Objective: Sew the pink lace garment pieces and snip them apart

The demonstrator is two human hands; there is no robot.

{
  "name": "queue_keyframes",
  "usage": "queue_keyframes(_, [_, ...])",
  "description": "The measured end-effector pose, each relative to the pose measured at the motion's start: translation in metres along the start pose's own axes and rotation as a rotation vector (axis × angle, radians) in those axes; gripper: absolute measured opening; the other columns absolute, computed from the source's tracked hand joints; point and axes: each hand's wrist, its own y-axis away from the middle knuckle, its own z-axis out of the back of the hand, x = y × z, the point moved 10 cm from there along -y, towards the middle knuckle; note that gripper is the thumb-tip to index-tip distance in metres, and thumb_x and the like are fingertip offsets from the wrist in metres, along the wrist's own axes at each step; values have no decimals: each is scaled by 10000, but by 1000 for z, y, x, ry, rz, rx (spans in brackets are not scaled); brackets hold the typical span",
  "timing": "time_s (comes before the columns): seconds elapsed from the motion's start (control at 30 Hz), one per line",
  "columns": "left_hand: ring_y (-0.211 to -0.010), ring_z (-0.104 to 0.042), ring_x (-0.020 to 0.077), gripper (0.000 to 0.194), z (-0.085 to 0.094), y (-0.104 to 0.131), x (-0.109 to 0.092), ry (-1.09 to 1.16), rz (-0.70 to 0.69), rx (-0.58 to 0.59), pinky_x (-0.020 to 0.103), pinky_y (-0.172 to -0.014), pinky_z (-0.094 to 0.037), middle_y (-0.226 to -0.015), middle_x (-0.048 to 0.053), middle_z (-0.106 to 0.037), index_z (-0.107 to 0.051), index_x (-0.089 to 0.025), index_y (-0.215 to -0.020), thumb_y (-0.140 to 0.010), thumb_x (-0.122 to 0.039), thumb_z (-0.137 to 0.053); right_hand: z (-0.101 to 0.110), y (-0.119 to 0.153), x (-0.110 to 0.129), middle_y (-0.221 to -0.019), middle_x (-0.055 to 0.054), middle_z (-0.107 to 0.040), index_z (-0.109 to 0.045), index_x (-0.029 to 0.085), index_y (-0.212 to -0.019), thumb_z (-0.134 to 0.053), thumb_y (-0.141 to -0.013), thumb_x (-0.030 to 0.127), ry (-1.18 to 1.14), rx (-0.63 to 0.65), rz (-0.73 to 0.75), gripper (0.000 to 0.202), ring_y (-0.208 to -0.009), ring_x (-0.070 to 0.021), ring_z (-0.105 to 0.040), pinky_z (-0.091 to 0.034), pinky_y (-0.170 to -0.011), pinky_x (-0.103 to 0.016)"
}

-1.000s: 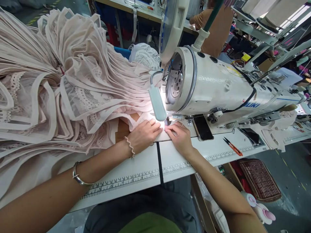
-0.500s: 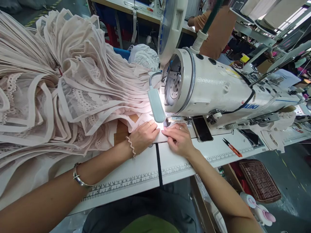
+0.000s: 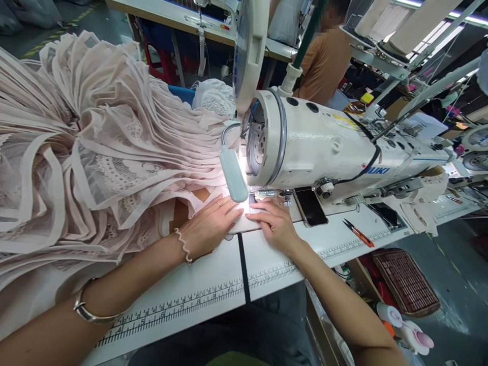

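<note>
A white sewing machine stands over the table, its lit needle area partly hidden behind a pale green lamp. My left hand lies with fingers stretched over pale pink fabric just left of the needle area. Close beside the presser foot, my right hand rests on the fabric edge, its fingers extended and apart. A large heap of pale pink lace-trimmed garments spreads over the left side and runs up to the needle area.
A phone and orange-handled snips lie right of my right hand. A ruler strip follows the table's front edge. Beyond the machine is a person in brown. A woven basket is at lower right.
My left hand has shifted left and its fingers have stretched out flatter. My right hand's fingers have spread from their closer pose. The whole view has shifted slightly.
</note>
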Motion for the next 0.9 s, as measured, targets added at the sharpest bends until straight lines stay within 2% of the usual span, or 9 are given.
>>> queue_keyframes(0.3, [-1206, -549, 293, 334, -2, -2, 3, 39, 40, 48, 506, -1011, -460, -1279, 156, -607, -588, -129, -1164, -967, -126, -319, -3, 1, 2, -1101, -26, -719, -731, 238, -953, -449, -864, 35, 25, -4, 21, 358, -1099, -207, -596, -439, -967, -429])
queue_keyframes(0.5, [-1138, -584, 281, 359, 1, -4, 7, 27, 34, -6, 481, -956, -487, -1185, 148, -650, -597, -134, -1133, -988, -174, -272, -1, -1, 5, -1115, -56, -710, -709, 201, -975, -434, -829, 14, 49, -27, 47, 364, -1091, -217, -599, -455, -944, -428])
queue_keyframes(0.7, [-1092, -583, 263, 301, -4, -7, 16, 78, 69, 6, 507, -983, -462, -1149, 133, -644, -603, -153, -1084, -967, -164, -326, -8, -1, 2, -1166, -90, -687, -683, 169, -1020, -407, -803, 5, 70, 24, 40, 388, -1115, -215, -594, -444, -976, -422])
queue_keyframes(0.9, [-1188, -516, 273, 309, -3, -9, 18, 87, 60, -23, 505, -1035, -405, -1213, 115, -619, -555, -163, -1184, -952, -145, -352, -17, -4, -3, -1272, -100, -630, -656, 169, -1108, -397, -816, 31, 132, 128, -19, 414, -1128, -223, -573, -401, -1006, -435])
